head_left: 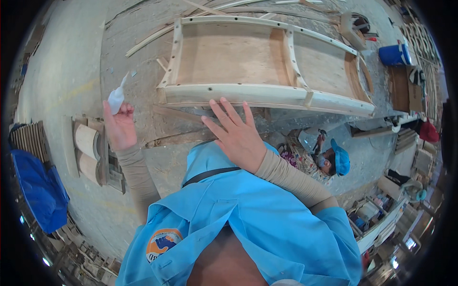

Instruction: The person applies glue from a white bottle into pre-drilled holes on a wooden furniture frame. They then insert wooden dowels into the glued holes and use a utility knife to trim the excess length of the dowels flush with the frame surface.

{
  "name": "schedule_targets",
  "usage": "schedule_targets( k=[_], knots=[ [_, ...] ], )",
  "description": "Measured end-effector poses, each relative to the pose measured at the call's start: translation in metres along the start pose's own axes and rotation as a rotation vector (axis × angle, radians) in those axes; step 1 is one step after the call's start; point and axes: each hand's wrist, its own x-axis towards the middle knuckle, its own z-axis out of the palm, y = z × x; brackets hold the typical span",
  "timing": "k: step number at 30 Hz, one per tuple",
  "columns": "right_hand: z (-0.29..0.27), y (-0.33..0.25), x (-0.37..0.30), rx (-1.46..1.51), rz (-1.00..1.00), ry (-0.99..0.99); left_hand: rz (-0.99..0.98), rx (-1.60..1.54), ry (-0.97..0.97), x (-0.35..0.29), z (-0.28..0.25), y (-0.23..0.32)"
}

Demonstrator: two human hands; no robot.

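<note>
Left hand (120, 127) pinches small white squeeze bottle with pointed nozzle (116, 97), raised beside pale curved wooden frame with plywood back panel (267, 62). Right hand (237, 135) open, fingers spread, flat near frame's front rail. Frame looks assembled: rails and cross struts joined; fresh glue not discernible. Around: loose wood strips (148, 40), blue barrel (394, 54), stacked curved wooden parts (88, 152), co-worker in blue cap (329, 159) below. Nothing blocks frame.

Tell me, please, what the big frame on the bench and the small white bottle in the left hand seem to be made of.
The frame looks like pale, unfinished wood: bare rails with visible grain and drilled holes, over a browner panel that seems to be plywood. The right hand rests flat at its near rail. The white bottle, held by the left hand, appears to be soft, matte plastic with a thin pointed nozzle, though it is small and slightly blurred.
</note>
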Motion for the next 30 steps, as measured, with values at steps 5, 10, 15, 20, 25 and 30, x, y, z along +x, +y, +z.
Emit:
schedule_targets(
  k=[5,10,15,20,25,30],
  knots=[
    [-0.005,0.001,0.006,0.024,-0.043,-0.046,0.029,-0.032,0.095,-0.003,0.007,-0.003],
    [-0.009,0.002,0.007,-0.035,-0.071,-0.06,0.052,0.051,0.089,-0.018,0.013,0.005],
    [-0.008,0.001,0.008,-0.027,-0.09,-0.046,0.057,0.063,0.154,-0.031,0.009,0.009],
    [-0.014,0.004,0.005,0.018,-0.077,-0.065,0.078,0.0,0.171,-0.031,-0.001,0.001],
    [-0.037,0.032,0.006,0.202,-0.076,0.199,0.07,-0.047,0.157,-0.027,-0.011,0.002],
    [-0.106,0.149,-0.005,0.116,0.222,0.686,0.019,-0.074,0.087,-0.028,-0.022,-0.01]
  ],
)
